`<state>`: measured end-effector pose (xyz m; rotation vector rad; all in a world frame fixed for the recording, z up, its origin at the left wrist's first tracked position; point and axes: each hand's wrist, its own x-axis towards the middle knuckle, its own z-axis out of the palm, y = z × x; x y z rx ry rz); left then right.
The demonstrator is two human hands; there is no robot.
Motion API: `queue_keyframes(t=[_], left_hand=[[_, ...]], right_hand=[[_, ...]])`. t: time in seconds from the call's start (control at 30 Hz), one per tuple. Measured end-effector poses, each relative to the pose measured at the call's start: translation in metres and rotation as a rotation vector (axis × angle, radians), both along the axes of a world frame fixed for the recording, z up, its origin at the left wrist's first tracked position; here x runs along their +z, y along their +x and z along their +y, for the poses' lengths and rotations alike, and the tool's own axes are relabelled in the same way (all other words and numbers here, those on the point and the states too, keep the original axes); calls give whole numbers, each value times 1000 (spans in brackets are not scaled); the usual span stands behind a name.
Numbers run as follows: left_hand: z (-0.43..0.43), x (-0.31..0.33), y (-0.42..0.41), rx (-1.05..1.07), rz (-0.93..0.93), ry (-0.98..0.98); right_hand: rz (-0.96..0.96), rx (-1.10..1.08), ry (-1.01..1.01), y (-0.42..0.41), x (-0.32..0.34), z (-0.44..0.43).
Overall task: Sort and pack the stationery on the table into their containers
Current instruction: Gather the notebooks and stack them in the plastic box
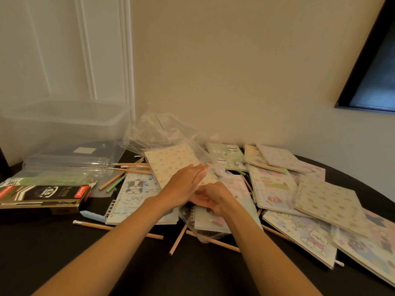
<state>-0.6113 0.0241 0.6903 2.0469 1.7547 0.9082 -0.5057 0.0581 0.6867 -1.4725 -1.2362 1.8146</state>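
My left hand (186, 184) lies with straight fingers on a cream dotted notebook (168, 161), at the edge of a crumpled clear plastic bag (162, 129). Just below it, my right hand (213, 199) curls its fingers round the bag's lower part, which holds a spiral notebook (209, 221). A dog-print notebook (132, 189) lies to the left of my hands. Several more notebooks (329, 199) overlap on the right. Wooden pencils (119, 228) are scattered under and around the pile.
A large clear plastic box (64, 124) stands at the back left, with a clear tube (68, 163) lying in front of it. A black pen box (42, 197) and a blue eraser (93, 215) sit at left. The black table (53, 253) meets the wall behind.
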Motion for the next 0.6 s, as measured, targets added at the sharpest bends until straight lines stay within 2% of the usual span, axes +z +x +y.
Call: queue_keyframes(t=[0.17,0.37,0.5,0.6], left_hand=[[-1,5,-5,-1,53,0],[-2,6,-5,-20,109,-178],[3,24,12,45,201,-370],[8,36,29,102,13,-293]], right_hand=[[125,110,-37,6,-2,4],[248,189,-52,20,-2,5],[106,168,62,47,9,3],[62,151,114,78,22,-1]])
